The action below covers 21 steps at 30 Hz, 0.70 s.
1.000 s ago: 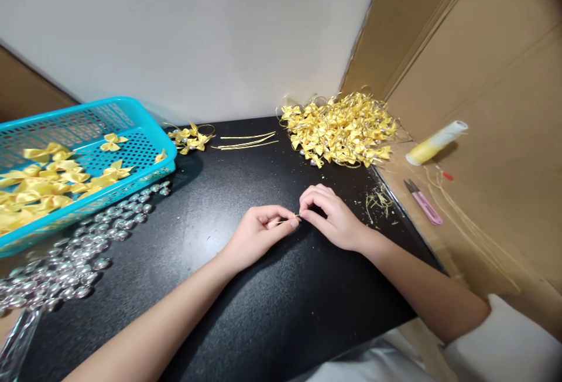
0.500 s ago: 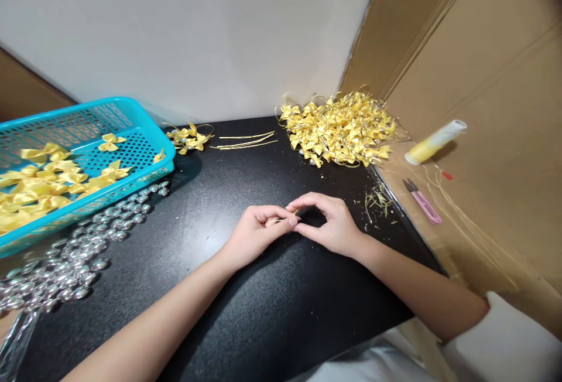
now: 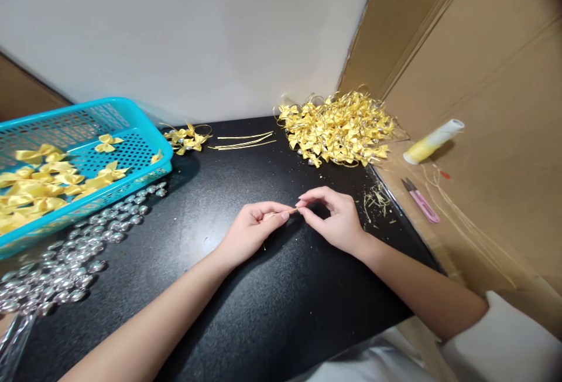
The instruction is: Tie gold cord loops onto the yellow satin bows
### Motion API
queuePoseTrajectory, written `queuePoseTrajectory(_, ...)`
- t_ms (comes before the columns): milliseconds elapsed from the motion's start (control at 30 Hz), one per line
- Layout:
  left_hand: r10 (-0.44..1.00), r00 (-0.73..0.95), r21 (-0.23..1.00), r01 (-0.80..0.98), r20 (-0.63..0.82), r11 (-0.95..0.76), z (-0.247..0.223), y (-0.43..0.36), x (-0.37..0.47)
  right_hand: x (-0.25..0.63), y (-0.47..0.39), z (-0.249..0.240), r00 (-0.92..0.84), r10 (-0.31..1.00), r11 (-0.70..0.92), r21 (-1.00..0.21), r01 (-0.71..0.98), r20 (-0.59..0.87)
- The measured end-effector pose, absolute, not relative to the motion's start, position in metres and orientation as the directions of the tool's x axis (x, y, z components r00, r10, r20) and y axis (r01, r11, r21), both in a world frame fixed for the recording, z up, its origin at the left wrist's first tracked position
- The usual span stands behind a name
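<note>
Over the middle of the black table (image 3: 211, 323), my left hand (image 3: 259, 227) pinches a thin gold cord (image 3: 293, 210) between thumb and index finger. My right hand (image 3: 333, 218) meets it from the right, its thumb and fingertips closed on the cord's end. Most of the cord is hidden by my fingers. Several straight gold cords (image 3: 246, 136) lie at the back of the table. Right of them is a large heap of yellow bows with cord loops and silver beads (image 3: 342, 127), and left of them a smaller cluster of bows (image 3: 187, 139).
A turquoise basket (image 3: 153, 165) with yellow bows (image 3: 39, 186) stands at the left. Silver beads (image 3: 74, 265) spread in front of it. At the right are cord scraps (image 3: 377, 199), pink-handled snips (image 3: 424, 203), a yellow-white roll (image 3: 434, 142) and long cords (image 3: 474, 232).
My right hand has shifted slightly up and right, and its fingertips have drawn a little away from my left fingertips. Both hands still pinch the cord.
</note>
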<state>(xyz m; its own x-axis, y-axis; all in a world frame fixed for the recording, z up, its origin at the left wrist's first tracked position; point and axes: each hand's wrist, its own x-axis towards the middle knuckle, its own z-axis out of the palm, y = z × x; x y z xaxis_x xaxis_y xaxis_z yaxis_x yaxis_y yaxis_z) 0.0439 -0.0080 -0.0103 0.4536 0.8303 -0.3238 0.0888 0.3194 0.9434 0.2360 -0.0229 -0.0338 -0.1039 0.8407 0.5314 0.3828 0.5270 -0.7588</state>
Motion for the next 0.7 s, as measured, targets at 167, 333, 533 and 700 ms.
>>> queuePoseTrajectory(167, 0.846, 0.41, 0.939, 0.095, -0.34, 0.331, -0.0124, -0.0078, 0.0444, 0.2373, -0.0216, -0.0364, -0.116, 0.891, 0.454, -0.845, 0.282, 0.44)
queuePoseTrajectory(333, 0.868, 0.367, 0.942, 0.11, -0.336, 0.318, -0.0112, -0.0088, 0.0455, 0.2386, -0.0186, -0.0335, -0.117, 0.932, 0.357, -0.927, 0.114, 0.344)
queuePoseTrajectory(533, 0.874, 0.349, 0.941, 0.137, -0.338, 0.309, -0.0124, -0.0092, 0.0449, 0.2436, -0.0158, -0.029, -0.15, 0.95, 0.294, -0.948, 0.124, 0.275)
queuePoseTrajectory(700, 0.882, 0.337, 0.943, 0.146, -0.33, 0.298, -0.014, -0.0084, 0.0446, 0.2399, -0.0195, -0.0283, -0.222, 0.913, 0.398, -0.871, 0.289, 0.343)
